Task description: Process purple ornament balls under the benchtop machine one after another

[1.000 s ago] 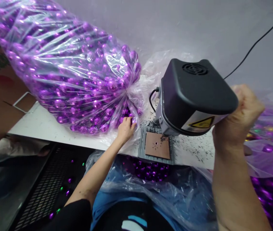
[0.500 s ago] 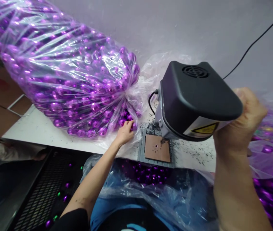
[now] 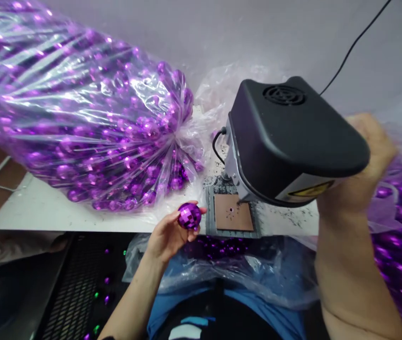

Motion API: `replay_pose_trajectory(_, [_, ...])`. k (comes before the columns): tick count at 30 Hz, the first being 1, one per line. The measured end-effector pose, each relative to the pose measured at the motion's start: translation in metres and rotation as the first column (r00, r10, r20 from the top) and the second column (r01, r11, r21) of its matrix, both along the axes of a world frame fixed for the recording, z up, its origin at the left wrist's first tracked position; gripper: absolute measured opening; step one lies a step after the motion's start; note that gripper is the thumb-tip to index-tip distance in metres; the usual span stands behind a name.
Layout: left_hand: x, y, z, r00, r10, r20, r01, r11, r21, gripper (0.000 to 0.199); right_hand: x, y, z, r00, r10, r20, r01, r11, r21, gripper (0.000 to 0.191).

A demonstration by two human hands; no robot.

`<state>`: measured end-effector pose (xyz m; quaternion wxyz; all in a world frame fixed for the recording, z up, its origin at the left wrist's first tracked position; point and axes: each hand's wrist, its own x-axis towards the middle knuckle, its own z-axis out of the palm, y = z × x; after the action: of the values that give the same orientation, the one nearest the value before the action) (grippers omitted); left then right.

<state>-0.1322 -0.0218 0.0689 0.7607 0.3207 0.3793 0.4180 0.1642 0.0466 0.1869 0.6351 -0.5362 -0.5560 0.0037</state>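
Observation:
My left hand (image 3: 167, 236) holds a shiny purple faceted bauble (image 3: 189, 216) between thumb and fingers, over the front edge of the table. Just to its right lies a brown square plate (image 3: 234, 212) with a small hole, set on a grey slotted base (image 3: 210, 222). Over the base's right side stands a machine with a black housing (image 3: 293, 137), a vent on top and a yellow warning label. My right hand (image 3: 376, 146) is closed at the housing's right side; its fingertips and whatever they grip are hidden behind it.
A big clear bag of purple baubles (image 3: 108, 137) fills the table's left side. More purple baubles (image 3: 399, 245) lie at the right. Dark flakes litter the white table (image 3: 286, 224). Clear plastic (image 3: 257, 274) with purple pieces hangs below the front edge. Another person's sleeve (image 3: 9, 250) shows at left.
My left hand has come out of the bag's opening towards me, with a purple bauble now in its fingers. My right hand stays at the machine. The view has shifted slightly.

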Motion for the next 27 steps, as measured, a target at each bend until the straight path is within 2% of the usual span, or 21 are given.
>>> replay_pose_trajectory(3, [0.025,-0.018,-0.014,0.985,-0.071,0.154,0.086,0.992,-0.090,0.060,0.003,0.003,0.000,0.997,0.073,-0.021,-0.072,0.995,0.062,0.056])
replay_pose_trajectory(8, [0.055,-0.017,-0.031,0.984,-0.100,0.147,0.109,0.993,-0.052,0.057,0.002,0.000,0.004,0.987,0.161,-0.004,-0.161,0.986,0.051,0.051])
replay_pose_trajectory(10, [0.061,-0.012,-0.032,0.996,-0.057,0.073,0.057,0.998,-0.008,0.054,-0.001,-0.001,0.006,0.979,0.202,-0.028,-0.200,0.979,0.045,0.047])
replay_pose_trajectory(13, [0.068,-0.002,-0.032,0.976,0.061,-0.209,-0.027,0.987,0.161,0.050,-0.004,-0.002,0.008,0.973,0.229,-0.043,-0.227,0.973,0.052,0.045])
replay_pose_trajectory(16, [0.074,0.009,-0.038,0.848,0.165,-0.504,0.046,0.924,0.379,0.047,-0.004,-0.001,0.008,0.977,0.214,-0.019,-0.213,0.976,0.053,0.047])
replay_pose_trajectory(18, [0.077,0.016,-0.045,0.767,0.215,-0.604,0.136,0.866,0.481,0.047,-0.002,-0.001,0.007,0.983,0.184,0.010,-0.184,0.982,0.033,0.051])
replay_pose_trajectory(20, [0.081,0.023,-0.053,0.735,0.252,-0.630,0.192,0.813,0.550,0.047,-0.001,0.000,0.008,0.985,0.170,0.042,-0.170,0.985,0.014,0.055])
replay_pose_trajectory(23, [0.087,0.030,-0.063,0.726,0.293,-0.622,0.220,0.758,0.614,0.049,0.002,-0.002,0.009,0.979,0.184,0.083,-0.184,0.983,-0.004,0.053])
replay_pose_trajectory(27, [0.093,0.033,-0.065,0.677,0.362,-0.640,0.290,0.669,0.685,0.053,0.002,-0.004,0.011,0.976,0.186,0.117,-0.184,0.983,-0.027,0.050])
